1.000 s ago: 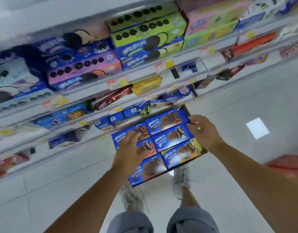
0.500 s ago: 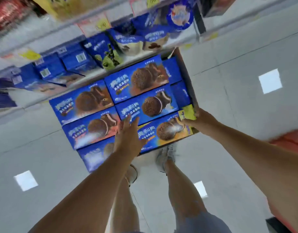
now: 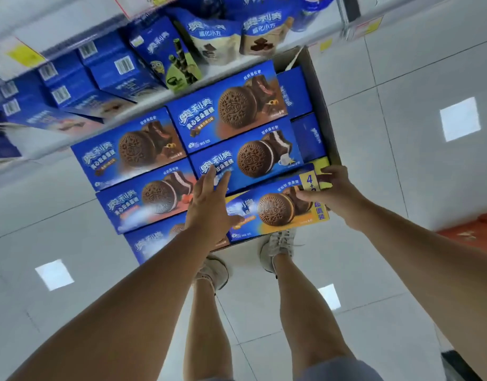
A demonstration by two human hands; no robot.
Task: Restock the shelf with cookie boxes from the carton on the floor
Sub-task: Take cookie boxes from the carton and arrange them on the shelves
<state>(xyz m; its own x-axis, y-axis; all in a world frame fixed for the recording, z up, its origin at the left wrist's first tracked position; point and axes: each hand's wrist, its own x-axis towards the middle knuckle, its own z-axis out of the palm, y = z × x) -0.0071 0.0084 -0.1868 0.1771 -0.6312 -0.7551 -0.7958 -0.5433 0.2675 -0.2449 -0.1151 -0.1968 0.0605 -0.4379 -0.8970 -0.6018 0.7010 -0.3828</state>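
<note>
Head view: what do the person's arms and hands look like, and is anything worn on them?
Both forearms are bare as far as the frame shows, with no sleeves in view. The left hand and right hand carry no gloves, and no watch, band or ring shows. Lower down, greyish shorts and pale lace-up sneakers are worn.

1. The bare left arm (image 3: 121,312) reaches from the near left toward the far middle, with the wrist straight.
2. The left hand (image 3: 209,207) shows its back. Its fingers are straight and point far, blurred at the tips, the thumb is spread right, and it holds nothing.
3. The bare right arm (image 3: 429,265) comes in from the near right.
4. The right hand (image 3: 337,192) grips the right end of a yellow-and-blue cookie box (image 3: 275,213), fingers curled over its far edge and thumb on its top face.
</note>
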